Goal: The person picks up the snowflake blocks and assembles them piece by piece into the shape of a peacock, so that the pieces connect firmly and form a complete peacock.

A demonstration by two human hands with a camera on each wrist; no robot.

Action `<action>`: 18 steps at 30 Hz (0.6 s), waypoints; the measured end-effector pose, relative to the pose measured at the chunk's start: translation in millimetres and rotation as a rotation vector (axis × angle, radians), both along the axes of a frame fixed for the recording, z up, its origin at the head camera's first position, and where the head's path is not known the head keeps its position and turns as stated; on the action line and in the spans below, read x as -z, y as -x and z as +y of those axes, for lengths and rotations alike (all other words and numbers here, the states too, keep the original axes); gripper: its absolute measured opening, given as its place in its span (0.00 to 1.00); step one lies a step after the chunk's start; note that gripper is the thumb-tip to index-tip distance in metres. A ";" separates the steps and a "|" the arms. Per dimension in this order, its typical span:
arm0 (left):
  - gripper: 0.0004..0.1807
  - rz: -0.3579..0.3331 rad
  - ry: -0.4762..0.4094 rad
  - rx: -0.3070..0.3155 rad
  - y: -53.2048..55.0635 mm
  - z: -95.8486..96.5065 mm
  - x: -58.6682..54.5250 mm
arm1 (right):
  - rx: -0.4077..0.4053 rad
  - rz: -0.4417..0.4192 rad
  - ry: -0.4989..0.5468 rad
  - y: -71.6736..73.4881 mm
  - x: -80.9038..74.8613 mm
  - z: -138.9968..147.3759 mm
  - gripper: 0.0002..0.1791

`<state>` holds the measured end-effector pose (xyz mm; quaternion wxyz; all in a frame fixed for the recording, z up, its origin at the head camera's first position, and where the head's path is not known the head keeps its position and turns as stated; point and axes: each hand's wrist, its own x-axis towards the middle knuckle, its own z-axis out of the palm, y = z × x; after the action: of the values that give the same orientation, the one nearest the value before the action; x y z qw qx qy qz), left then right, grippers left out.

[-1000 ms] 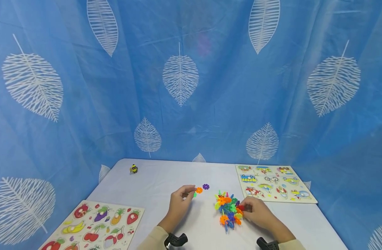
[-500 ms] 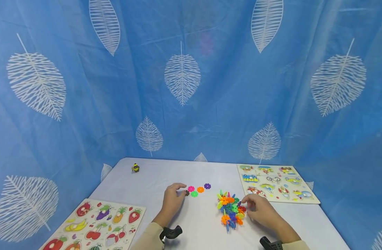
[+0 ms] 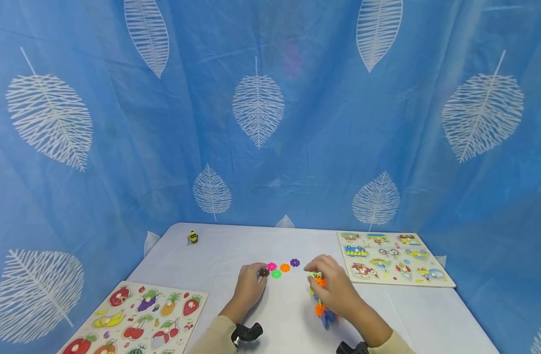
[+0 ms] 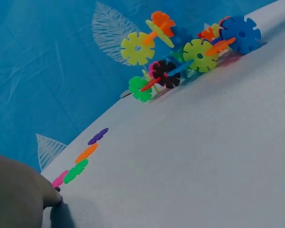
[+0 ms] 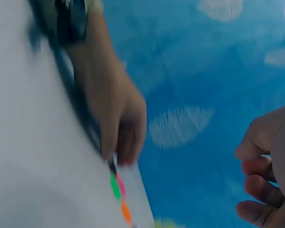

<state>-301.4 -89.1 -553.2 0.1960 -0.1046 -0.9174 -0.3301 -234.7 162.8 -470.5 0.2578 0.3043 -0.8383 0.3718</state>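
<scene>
Several flower-shaped plastic discs lie on the white table. My left hand is at the left end of this group, pinching the edge of a black flower disc at the tabletop. Close by lie a pink disc, a green disc, an orange disc and a purple disc. My right hand hovers over a multicoloured cluster of interlocked flower discs, hiding much of it in the head view. Its fingers are loosely bent with nothing between them, as the right wrist view shows.
A fruit puzzle board lies at the front left. A vehicle puzzle board lies at the back right. A small yellow and black figure stands at the back left. A blue curtain with white leaves hangs behind the table.
My left hand has shifted left from over the discs, uncovering the pink and black ones. My right hand has left the cluster's right side and moved left above it.
</scene>
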 end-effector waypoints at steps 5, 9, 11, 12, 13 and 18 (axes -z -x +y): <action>0.16 0.022 0.041 0.015 2.1 0.3 -2.5 | -0.140 -0.082 -0.036 -1.3 -4.0 -58.1 0.15; 0.17 0.004 0.050 -0.004 1.9 0.0 -3.0 | -0.079 -0.311 -0.139 6.9 14.5 -91.6 0.14; 0.18 -0.016 0.044 -0.019 1.5 0.1 -2.3 | -0.001 -0.389 -0.176 13.2 29.6 -102.3 0.18; 0.17 -0.021 0.041 -0.023 1.0 0.1 -2.0 | 0.039 -0.403 -0.192 16.7 37.9 -106.0 0.20; 0.17 -0.025 0.040 -0.028 0.6 0.2 -1.4 | 0.076 -0.414 -0.207 20.0 46.0 -109.4 0.22; 0.13 0.013 0.057 -0.041 -0.2 0.6 0.5 | 0.171 -0.340 -0.279 33.0 72.5 -118.1 0.28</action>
<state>-301.2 -88.5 -553.7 0.2058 -0.0932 -0.9271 -0.2992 -267.7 44.6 -543.0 0.0988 0.1976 -0.9357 0.2749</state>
